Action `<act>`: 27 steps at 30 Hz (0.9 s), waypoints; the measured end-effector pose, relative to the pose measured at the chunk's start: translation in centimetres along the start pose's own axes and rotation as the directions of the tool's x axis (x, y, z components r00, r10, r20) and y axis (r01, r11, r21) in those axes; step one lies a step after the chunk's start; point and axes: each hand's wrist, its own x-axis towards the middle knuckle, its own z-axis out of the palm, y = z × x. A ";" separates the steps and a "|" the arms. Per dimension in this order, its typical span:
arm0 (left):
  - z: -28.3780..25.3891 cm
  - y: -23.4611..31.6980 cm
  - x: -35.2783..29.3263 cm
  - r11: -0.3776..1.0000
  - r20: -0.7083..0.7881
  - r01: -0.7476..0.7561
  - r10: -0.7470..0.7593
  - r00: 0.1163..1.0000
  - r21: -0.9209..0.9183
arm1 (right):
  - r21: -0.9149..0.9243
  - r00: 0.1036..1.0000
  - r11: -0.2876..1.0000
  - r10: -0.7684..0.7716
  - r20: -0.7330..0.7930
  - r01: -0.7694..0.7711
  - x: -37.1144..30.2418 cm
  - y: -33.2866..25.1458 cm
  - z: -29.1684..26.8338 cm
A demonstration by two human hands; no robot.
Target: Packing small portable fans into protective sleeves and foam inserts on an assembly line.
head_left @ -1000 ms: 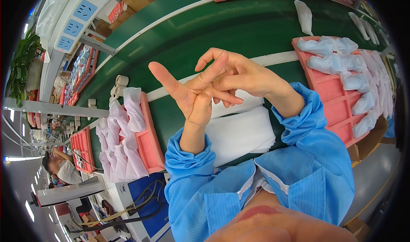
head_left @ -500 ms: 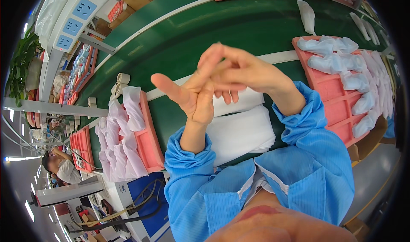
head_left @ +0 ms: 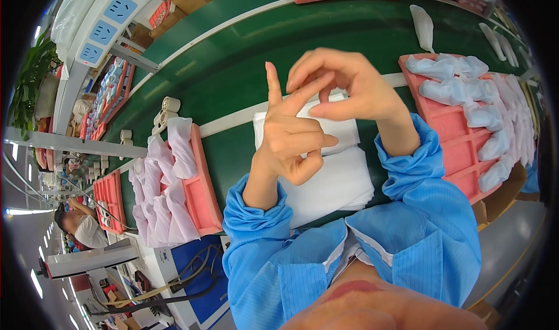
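Note:
My left hand (head_left: pixel 291 140) is raised over the bench with its back toward me. One finger points up, another slants across toward the right hand, and the others are bent; nothing shows in it. My right hand (head_left: pixel 352 88) hovers just beside it, fingers curved and apart from the thumb, with the left hand's slanting finger between them. Whether they touch is hard to tell. Below both hands lies a stack of white sheets (head_left: pixel 332 181), with a second white stack (head_left: pixel 343 133) just beyond it.
A pink tray (head_left: pixel 204 199) with pale wrapped pieces stands at left. Another pink tray (head_left: pixel 451 135) at right bears several white-wrapped pieces (head_left: pixel 448 89). Beyond the hands runs a green belt (head_left: pixel 233 62) with a wrapped piece (head_left: pixel 422 27). White rolls (head_left: pixel 170 104) stand at left.
My left hand has turned, its thumb no longer stretched out to the left and its fingers now bent or pointing up. The right hand has drawn slightly away, its fingers less overlapped with the left.

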 end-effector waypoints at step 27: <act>1.6 0.3 -0.3 0.974 -0.053 -0.014 0.027 0.998 0.227 | 0.002 0.992 0.993 0.120 -0.037 -0.120 0.0 1.7 0.7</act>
